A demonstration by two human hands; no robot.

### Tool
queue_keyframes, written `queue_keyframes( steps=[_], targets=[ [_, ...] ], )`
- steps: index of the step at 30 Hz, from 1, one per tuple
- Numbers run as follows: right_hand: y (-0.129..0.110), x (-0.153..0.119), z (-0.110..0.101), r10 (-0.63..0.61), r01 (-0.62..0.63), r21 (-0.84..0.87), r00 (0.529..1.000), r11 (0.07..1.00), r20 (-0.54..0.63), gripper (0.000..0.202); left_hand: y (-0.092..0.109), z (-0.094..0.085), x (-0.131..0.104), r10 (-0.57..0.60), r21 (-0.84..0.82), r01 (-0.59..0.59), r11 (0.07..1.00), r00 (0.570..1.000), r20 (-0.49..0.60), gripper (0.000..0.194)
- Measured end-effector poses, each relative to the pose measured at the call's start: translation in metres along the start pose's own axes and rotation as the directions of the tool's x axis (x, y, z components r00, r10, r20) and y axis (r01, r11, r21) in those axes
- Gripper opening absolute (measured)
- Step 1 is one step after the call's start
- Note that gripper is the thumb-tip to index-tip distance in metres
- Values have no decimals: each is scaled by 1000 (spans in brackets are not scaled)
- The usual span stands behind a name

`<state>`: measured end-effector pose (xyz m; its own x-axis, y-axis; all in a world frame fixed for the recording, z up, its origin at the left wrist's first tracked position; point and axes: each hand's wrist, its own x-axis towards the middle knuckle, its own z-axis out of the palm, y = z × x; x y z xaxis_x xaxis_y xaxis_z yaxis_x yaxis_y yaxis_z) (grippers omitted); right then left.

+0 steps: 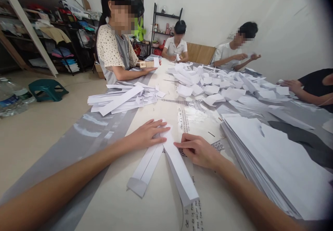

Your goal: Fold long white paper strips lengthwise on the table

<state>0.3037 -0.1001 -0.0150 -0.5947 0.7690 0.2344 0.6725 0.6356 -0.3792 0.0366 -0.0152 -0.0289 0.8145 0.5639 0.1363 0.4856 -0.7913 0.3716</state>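
Strips (181, 170) in from table's (109, 203) left edge. Left hand (148, 134) spread over tops; right hand (199, 149) curled, index at strip edge, can't tell if pinching. Better: firm hold, edges square.

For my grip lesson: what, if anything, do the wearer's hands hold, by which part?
Nothing looks gripped: left hand on far ends of two strips; right hand at the right one's edge.

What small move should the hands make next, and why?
Probably slide the right hand down along the right-hand paper strip: its fingers are at the strip's outer edge, while the left hand lies flat over the upper end, seemingly steadying it.
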Motion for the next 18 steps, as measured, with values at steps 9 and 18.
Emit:
queue_keyframes(
  steps=[9,18],
  targets=[
    [-14,0,1,-164,164,11,986,986,-27,42,1,0,1,3,18,-3,1000,1000,-4,57],
    [-12,6,4,-258,263,104,965,959,-53,55,3,-1,1,14,32,-14,999,1000,-11,56]
  ],
)
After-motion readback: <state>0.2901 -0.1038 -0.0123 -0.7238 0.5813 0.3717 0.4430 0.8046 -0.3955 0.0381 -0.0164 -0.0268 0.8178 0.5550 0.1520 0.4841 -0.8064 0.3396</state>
